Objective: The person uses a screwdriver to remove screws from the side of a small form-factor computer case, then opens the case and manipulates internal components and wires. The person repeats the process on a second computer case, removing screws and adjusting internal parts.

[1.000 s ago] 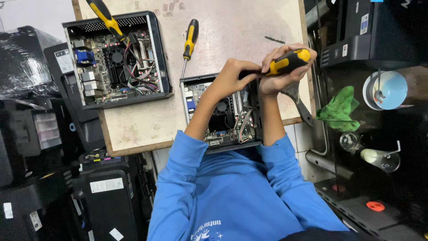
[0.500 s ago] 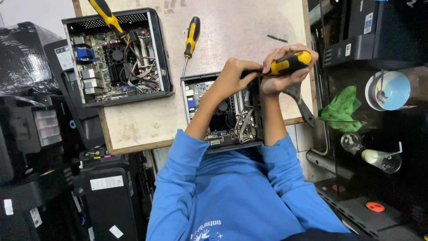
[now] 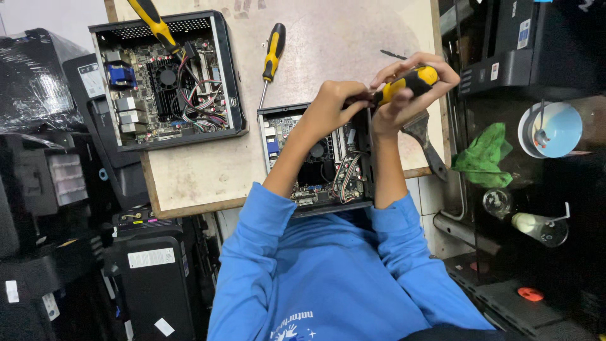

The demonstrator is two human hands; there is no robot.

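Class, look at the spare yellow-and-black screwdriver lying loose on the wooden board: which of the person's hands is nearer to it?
Left. The left hand sits just right of the spare yellow-and-black screwdriver, over the open small computer case. The right hand is farther right, gripping another yellow-handled screwdriver.

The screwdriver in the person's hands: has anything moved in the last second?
Hardly anything. The right hand keeps its grip on the yellow and black screwdriver at the top right corner of the open computer case, and the left hand stays against it. The spare screwdriver and the second open case lie on the table as before.
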